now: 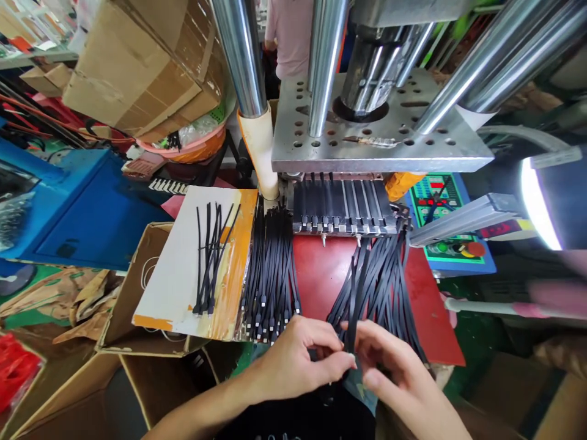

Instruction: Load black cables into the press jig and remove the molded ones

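My left hand (pixel 300 360) and my right hand (pixel 397 373) meet at the front edge of a red work surface (pixel 321 275). Both pinch the near ends of a fanned bundle of flat black cables (pixel 376 281) that runs up to a black ribbed mould block (pixel 343 208) under a press. A second bundle of black cables (pixel 270 269) with small connector tips lies just left of my left hand. A few more black cables (pixel 211 256) rest on a white and orange board (pixel 183 269).
A steel press plate (pixel 380 134) with shiny columns hangs over the mould. A green control panel (pixel 440 214) sits to the right, beside a bright lamp (pixel 539 201). Open cardboard boxes (pixel 132 318) stand at left, a blue machine (pixel 82 208) beyond. A person in pink (pixel 288 30) stands behind.
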Tool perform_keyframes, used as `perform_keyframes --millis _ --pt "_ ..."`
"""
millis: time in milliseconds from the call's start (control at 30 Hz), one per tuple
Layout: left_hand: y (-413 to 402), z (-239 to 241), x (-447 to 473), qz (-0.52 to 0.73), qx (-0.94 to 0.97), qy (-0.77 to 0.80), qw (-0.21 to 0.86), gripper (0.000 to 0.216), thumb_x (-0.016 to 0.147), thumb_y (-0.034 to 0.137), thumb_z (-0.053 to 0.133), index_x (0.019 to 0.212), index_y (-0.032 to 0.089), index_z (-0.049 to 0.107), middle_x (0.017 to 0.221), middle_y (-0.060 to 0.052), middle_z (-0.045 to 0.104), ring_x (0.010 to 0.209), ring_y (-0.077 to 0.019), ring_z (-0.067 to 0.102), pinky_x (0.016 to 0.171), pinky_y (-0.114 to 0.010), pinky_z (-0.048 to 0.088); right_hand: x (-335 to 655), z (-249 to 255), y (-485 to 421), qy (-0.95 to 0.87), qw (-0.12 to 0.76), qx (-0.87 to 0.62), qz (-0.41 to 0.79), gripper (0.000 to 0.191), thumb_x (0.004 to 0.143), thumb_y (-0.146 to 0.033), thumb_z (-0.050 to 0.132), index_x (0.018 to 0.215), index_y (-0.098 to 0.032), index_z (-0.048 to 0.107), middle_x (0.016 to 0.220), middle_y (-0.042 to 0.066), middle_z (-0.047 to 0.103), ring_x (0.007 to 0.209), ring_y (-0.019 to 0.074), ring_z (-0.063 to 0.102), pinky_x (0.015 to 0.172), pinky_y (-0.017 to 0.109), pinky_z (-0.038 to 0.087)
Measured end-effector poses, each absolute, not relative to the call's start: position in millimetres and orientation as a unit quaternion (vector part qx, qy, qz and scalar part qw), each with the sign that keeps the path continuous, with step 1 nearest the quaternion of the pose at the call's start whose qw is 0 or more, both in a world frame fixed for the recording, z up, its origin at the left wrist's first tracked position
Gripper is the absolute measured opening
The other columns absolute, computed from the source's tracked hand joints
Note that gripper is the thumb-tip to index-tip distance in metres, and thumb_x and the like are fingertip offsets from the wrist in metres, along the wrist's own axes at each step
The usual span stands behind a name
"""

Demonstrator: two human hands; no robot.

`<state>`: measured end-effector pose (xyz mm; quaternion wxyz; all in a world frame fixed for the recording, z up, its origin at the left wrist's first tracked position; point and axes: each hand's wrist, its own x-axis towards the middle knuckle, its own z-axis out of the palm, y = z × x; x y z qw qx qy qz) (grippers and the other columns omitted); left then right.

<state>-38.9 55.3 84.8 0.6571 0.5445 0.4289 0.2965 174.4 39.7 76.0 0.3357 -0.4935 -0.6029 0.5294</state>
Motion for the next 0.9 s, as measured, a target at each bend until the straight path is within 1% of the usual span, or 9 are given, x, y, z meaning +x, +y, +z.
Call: perform_keyframes --millis 167,233,300,367,500,567,667,767,900 --pt "37.5 76.0 -54.3 0.205 0.625 0.469 0.589 0.028 0.094 0.03 0.07 0.069 0.019 0.07 0.073 -0.001 0.066 0.07 -0.0161 0.06 0.073 -0.031 0.049 132.4 71.5 57.0 -0.511 0.422 -0.532 0.527 0.046 0.106 -0.054 0.066 0.075 -0.021 0.064 0.063 -0.004 0.052 0.053 0.0112 0.047 0.048 0.021 0.041" --pt "46.3 80.6 -61.7 0.191 0.616 0.486 0.59 0.016 0.093 0.032 0.073 0.089 0.018 0.079 0.086 -0.003 0.073 0.077 -0.0176 0.065 0.077 -0.031 0.053 121.9 69.6 56.8 -0.545 0.443 -0.515 0.492 0.04 0.108 -0.044 0.065 0.075 -0.022 0.062 0.065 -0.004 0.052 0.054 0.0108 0.048 0.05 0.02 0.041" --pt "65.3 89.8 -67.5 0.23 0.59 0.494 0.596 0.033 0.093 0.038 0.077 0.119 0.017 0.079 0.104 -0.006 0.077 0.084 -0.0184 0.068 0.078 -0.03 0.056 117.0 67.8 53.3 -0.593 0.453 -0.491 0.449 0.033 0.108 -0.033 0.064 0.078 -0.022 0.063 0.068 -0.004 0.056 0.058 0.0108 0.052 0.053 0.019 0.044" --pt "89.3 100.3 -70.3 0.294 0.571 0.487 0.592 0.05 0.092 0.043 0.079 0.134 0.016 0.073 0.116 -0.01 0.077 0.089 -0.0189 0.07 0.079 -0.03 0.057 114.9 65.6 48.5 -0.63 0.456 -0.475 0.411 0.028 0.107 -0.025 0.063 0.08 -0.023 0.065 0.07 -0.004 0.059 0.059 0.0105 0.055 0.056 0.018 0.046" --pt "124.8 115.7 -68.0 0.365 0.606 0.455 0.541 0.024 0.101 0.037 0.071 0.1 0.015 0.081 0.1 -0.007 0.077 0.088 -0.0173 0.068 0.08 -0.028 0.053 113.9 57.7 41.6 -0.665 0.454 -0.457 0.378 0.019 0.106 -0.017 0.064 0.091 -0.024 0.073 0.077 -0.002 0.068 0.064 0.0114 0.062 0.063 0.018 0.052" --pt "129.1 119.0 -65.1 0.372 0.628 0.445 0.519 0.027 0.104 0.033 0.067 0.088 0.016 0.081 0.093 -0.006 0.076 0.084 -0.016 0.066 0.077 -0.028 0.05 117.9 53.0 41.6 -0.667 0.461 -0.457 0.365 0.017 0.106 -0.016 0.065 0.096 -0.024 0.077 0.082 0.0 0.072 0.068 0.0127 0.066 0.066 0.019 0.055" --pt "124.1 119.2 -61.9 0.368 0.637 0.423 0.529 0.026 0.105 0.031 0.068 0.089 0.016 0.082 0.094 -0.006 0.079 0.085 -0.0163 0.069 0.078 -0.027 0.051 130.3 50.0 46.7 -0.65 0.473 -0.475 0.358 0.02 0.106 -0.016 0.065 0.111 -0.026 0.082 0.085 0.001 0.074 0.068 0.0136 0.068 0.064 0.02 0.056" --pt "117.6 117.0 -60.4 0.371 0.622 0.409 0.555 0.023 0.105 0.031 0.071 0.094 0.016 0.084 0.098 -0.008 0.083 0.092 -0.019 0.075 0.084 -0.028 0.054 141.1 53.8 55.5 -0.626 0.48 -0.459 0.409 0.023 0.106 -0.021 0.067 0.12 -0.028 0.084 0.083 0.0 0.071 0.059 0.0122 0.064 0.053 0.021 0.052" --pt "114.6 116.9 -60.8 0.374 0.619 0.398 0.564 0.03 0.106 0.038 0.073 0.09 0.016 0.085 0.097 -0.008 0.081 0.096 -0.0206 0.077 0.088 -0.03 0.057 138.9 63.7 66.5 -0.614 0.497 -0.45 0.417 0.013 0.102 -0.021 0.074 0.098 -0.028 0.084 0.08 -0.001 0.07 0.059 0.0117 0.062 0.051 0.021 0.049"
